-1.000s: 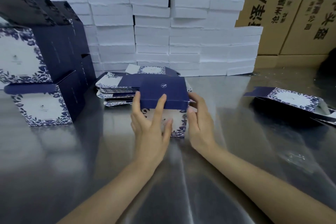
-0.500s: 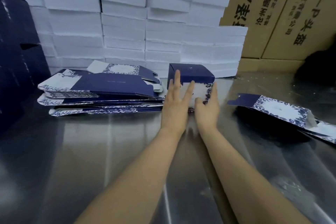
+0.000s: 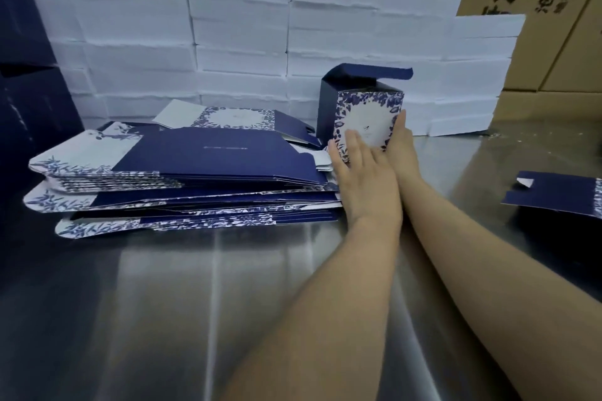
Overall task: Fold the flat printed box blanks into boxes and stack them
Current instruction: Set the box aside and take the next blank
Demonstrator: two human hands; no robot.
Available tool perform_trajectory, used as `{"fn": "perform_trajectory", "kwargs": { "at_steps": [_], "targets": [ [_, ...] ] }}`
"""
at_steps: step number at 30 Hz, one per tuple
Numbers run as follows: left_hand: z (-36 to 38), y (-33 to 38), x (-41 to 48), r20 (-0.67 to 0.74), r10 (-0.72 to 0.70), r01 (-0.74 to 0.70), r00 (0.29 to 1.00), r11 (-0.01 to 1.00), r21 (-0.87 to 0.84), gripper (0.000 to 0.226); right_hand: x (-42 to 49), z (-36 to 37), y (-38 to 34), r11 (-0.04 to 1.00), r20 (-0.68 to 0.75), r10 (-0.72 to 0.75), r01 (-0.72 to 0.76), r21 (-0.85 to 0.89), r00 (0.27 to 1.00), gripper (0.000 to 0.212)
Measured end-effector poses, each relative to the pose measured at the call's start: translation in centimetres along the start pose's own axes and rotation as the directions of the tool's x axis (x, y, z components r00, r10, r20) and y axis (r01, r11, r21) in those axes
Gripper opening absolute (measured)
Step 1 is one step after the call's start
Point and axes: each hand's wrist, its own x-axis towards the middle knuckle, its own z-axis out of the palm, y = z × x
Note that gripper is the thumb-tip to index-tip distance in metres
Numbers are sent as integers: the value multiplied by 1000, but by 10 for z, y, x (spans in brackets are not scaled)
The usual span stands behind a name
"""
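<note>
A folded navy box (image 3: 368, 114) with a white floral front panel stands upright on the steel table (image 3: 228, 286), its top flap raised. My left hand (image 3: 361, 185) lies flat against the box's front and lower left edge. My right hand (image 3: 402, 150) grips its lower right side. Left of the box lies a pile of flat printed blanks (image 3: 182, 179), navy with blue-and-white leaf ends. Finished navy boxes (image 3: 29, 101) stand stacked at the far left edge.
A wall of white cartons (image 3: 293, 26) rises behind the table. Brown shipping cartons (image 3: 553, 26) stand at the back right. Another flat blank (image 3: 553, 195) lies at the right edge.
The box has been pushed away to the right of the blank pile and turned up on end, its floral panel now facing me and its top flap up. Both hands went with it.
</note>
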Motion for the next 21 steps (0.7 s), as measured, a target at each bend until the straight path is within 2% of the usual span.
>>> {"fn": "perform_trajectory", "kwargs": {
  "at_steps": [1,3,5,7,10,13,16,18,21],
  "targets": [
    [-3,-1,-2,-7,18,-18,1000,999,-40,45,3,0,0,997,0,14,-14,-72,1000,78],
    [-13,-4,-10,-53,11,-20,999,985,-170,46,1,1,-2,997,-3,17,-17,-80,1000,73],
    [-28,-11,-27,-84,-71,40,994,944,-328,47,-9,-5,-6,999,-20,-27,26,-37,999,78],
    [-45,-26,-48,-84,-90,46,992,905,-423,45,-23,-16,-10,991,-51,-101,96,-90,994,78],
    [-69,-57,-81,-188,-30,-48,982,917,-396,43,-44,-31,-12,984,-14,-108,105,-146,994,74],
    [-83,-90,-101,-307,-131,13,942,933,-360,43,-73,-47,-19,978,44,-131,136,-160,990,69],
    [-90,-101,-108,-254,-219,106,942,913,-393,36,-116,-62,-29,974,115,-127,146,-175,985,67],
    [-95,-97,-107,-199,-149,73,969,936,-345,30,-153,-68,-35,969,194,-159,190,-158,968,66],
    [-104,-85,-111,-86,-82,50,993,943,-330,20,-204,-80,-49,927,295,-308,355,-120,904,55]
  ]
}}
